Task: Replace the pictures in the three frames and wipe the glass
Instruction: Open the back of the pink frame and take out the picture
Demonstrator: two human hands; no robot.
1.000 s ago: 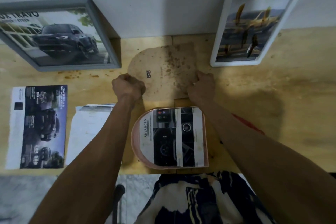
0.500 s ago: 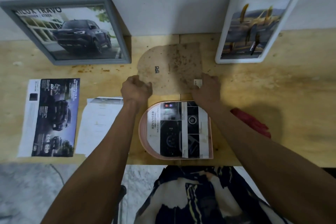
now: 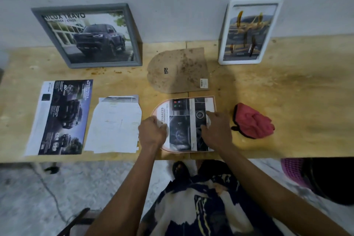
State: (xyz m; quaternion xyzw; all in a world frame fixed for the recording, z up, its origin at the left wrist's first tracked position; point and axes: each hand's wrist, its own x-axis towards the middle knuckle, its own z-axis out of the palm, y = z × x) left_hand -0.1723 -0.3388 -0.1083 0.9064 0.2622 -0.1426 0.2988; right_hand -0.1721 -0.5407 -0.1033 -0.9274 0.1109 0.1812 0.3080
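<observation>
Left hand [image 3: 152, 133] curled, right hand [image 3: 216, 129] flat on arched frame [image 3: 183, 123].

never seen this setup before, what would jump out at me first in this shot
Two bare hands meet over an arched frame holding a car brochure page, at the table's near edge: the left hand at its rounded end, the right hand on its straight end. Just beyond it lies a stained arched backing board. A grey frame with a dark pickup and a white frame lean against the wall; a red cloth sits right.
</observation>
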